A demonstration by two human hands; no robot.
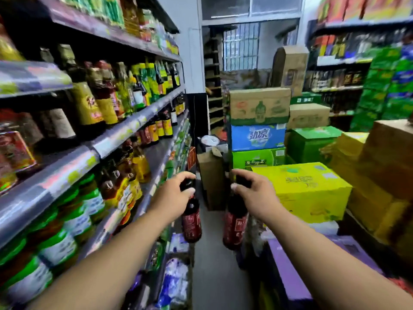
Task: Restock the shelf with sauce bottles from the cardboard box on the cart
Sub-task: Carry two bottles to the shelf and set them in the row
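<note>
My left hand [173, 196] grips the black cap of a dark sauce bottle [191, 222] with a red label, which hangs upright over the aisle floor. My right hand [254, 194] holds a second dark sauce bottle [234, 227] of the same kind by its neck. Both bottles hang side by side, apart from each other, just right of the shelf [125, 130] on my left. That shelf carries rows of sauce and oil bottles on several tiers. The cart and its cardboard box are not clearly visible.
A yellow carton [308, 189] sits right of my right hand. Stacked cartons [259, 130] in brown, blue and green block the far end of the aisle. A tall brown box [211, 182] stands on the floor ahead. A purple surface [290, 271] lies at lower right.
</note>
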